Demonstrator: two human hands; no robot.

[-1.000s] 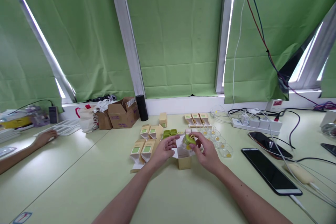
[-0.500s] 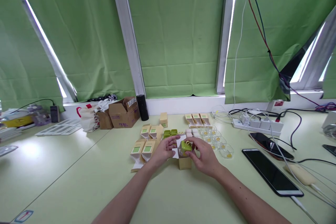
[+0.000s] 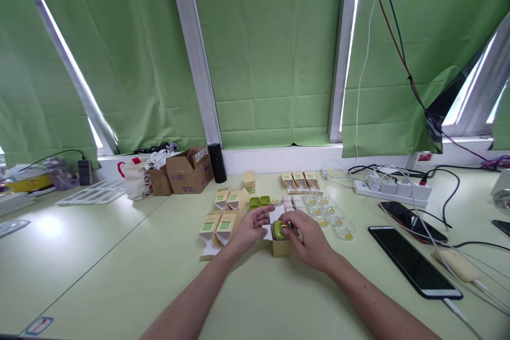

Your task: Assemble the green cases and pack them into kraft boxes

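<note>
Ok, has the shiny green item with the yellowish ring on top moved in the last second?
Yes, down: the green item was held above the small tan cardboard box; now it is in the box's open top.

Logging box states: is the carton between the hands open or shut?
The carton is open: white flaps stand out, and a green item shows at its mouth.

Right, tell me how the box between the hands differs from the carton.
The box is far smaller than the carton. The box is pale tan with white inner flaps; the carton is darker brown with purple print. The box stands nearer, a green piece in its mouth; the carton stands farther back, beside the black cylinder. Both have open flaps.
</note>
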